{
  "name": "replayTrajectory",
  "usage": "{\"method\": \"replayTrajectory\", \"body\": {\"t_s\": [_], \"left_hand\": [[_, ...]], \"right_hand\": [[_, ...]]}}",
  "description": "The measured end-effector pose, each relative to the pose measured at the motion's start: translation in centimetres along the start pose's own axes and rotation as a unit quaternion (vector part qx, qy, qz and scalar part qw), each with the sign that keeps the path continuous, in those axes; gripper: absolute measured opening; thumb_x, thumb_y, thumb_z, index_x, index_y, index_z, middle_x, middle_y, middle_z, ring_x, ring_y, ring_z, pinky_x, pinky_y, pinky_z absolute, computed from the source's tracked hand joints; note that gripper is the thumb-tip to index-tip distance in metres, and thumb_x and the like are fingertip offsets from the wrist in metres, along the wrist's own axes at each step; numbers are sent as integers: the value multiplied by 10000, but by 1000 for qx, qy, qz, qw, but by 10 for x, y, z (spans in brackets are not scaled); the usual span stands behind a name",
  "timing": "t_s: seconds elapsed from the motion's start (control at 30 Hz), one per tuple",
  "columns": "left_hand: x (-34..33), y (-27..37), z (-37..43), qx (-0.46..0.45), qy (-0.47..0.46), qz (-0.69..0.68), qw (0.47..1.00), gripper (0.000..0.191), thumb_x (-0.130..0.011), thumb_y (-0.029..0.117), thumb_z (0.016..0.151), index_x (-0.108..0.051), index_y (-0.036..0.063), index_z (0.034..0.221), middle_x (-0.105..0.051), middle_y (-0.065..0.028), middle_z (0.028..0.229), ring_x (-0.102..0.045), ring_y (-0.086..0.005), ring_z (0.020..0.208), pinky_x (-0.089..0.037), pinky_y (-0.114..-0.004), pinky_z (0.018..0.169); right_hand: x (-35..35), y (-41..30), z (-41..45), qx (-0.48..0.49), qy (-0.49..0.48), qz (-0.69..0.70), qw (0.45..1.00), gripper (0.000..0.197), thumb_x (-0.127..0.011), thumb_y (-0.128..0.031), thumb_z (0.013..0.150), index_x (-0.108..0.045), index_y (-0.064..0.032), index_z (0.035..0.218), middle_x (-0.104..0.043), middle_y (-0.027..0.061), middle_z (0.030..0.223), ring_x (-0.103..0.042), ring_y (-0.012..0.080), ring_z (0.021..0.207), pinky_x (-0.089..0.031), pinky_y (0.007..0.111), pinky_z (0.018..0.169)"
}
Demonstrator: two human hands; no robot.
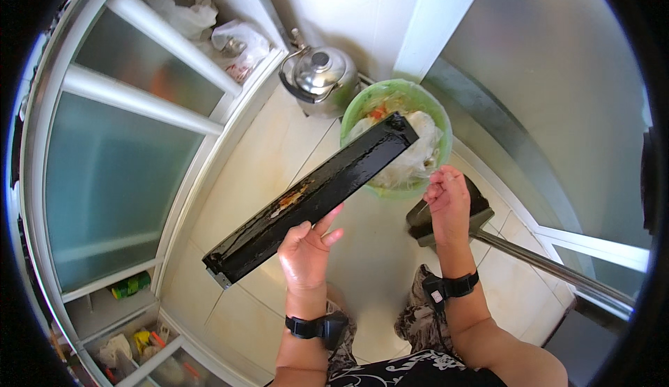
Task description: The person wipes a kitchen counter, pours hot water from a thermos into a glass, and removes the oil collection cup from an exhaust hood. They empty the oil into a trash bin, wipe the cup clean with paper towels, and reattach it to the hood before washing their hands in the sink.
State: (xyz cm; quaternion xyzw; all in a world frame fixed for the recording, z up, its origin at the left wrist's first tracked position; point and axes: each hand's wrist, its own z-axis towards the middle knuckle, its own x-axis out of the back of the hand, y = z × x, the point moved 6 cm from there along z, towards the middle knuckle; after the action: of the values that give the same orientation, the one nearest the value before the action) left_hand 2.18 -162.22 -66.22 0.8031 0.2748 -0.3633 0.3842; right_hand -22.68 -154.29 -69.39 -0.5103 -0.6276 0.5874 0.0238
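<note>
My left hand (308, 251) grips the near long edge of a long black metal trough (324, 188), thumb on top and fingers beneath. The trough is tilted, its inside wet and shiny, with a brown, greasy patch left of its middle. Its far end lies over a green waste bin (444, 141) lined with a plastic bag and holding white plastic and food scraps. Beside the bin's near right rim, my right hand (448, 191) has its fingers curled together; whether they pinch something small cannot be told.
A steel kettle (324, 73) stands on the tiled floor left of the bin. A long-handled dustpan (481, 219) lies to the right, under my right hand. Glass-fronted cabinets (120, 178) with plastic bags (240, 47) inside line the left. A frosted glass panel (543, 99) rises at right.
</note>
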Motion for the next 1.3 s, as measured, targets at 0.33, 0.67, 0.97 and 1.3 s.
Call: {"method": "replayTrajectory", "body": {"t_s": [0.33, 0.67, 0.97, 1.3], "left_hand": [[13, 5, -57, 11, -23, -41, 999, 402, -529, 169, 831, -583, -100, 1125, -569, -239, 1215, -510, -462, 1158, -586, -441, 756], [9, 63, -180, 36, 22, -19, 999, 609, -557, 207, 823, -388, -126, 1303, -513, -312, 1232, -521, -496, 1115, -617, -418, 678], [-76, 180, -276, -43, -67, -105, 991, 408, -524, 175, 881, -538, -101, 1182, -524, -306, 1228, -523, -478, 1128, -600, -416, 728], [-206, 357, -368, -136, -121, -46, 982, 504, -547, 153, 860, -430, -148, 1247, -513, -311, 1231, -492, -491, 1159, -577, -440, 793]], "right_hand": [[-2, 6, -57, -46, -10, -52, 998, 135, -516, -146, 944, -533, -73, 1056, -591, 27, 886, -515, 94, 701, -437, 239, 650], [-98, -33, -164, -178, -204, -122, 955, 332, -599, -107, 798, -520, -53, 1117, -561, 32, 928, -523, 141, 769, -446, 294, 706], [-264, -84, -243, -206, -317, 24, 926, 719, -726, -186, 720, -385, -101, 1347, -500, 47, 1272, -486, 202, 1139, -406, 374, 923], [-510, -174, -328, -134, -518, 84, 841, 939, -771, -348, 747, -210, -139, 1470, -390, 47, 1429, -396, 194, 1293, -303, 419, 1088]]}}
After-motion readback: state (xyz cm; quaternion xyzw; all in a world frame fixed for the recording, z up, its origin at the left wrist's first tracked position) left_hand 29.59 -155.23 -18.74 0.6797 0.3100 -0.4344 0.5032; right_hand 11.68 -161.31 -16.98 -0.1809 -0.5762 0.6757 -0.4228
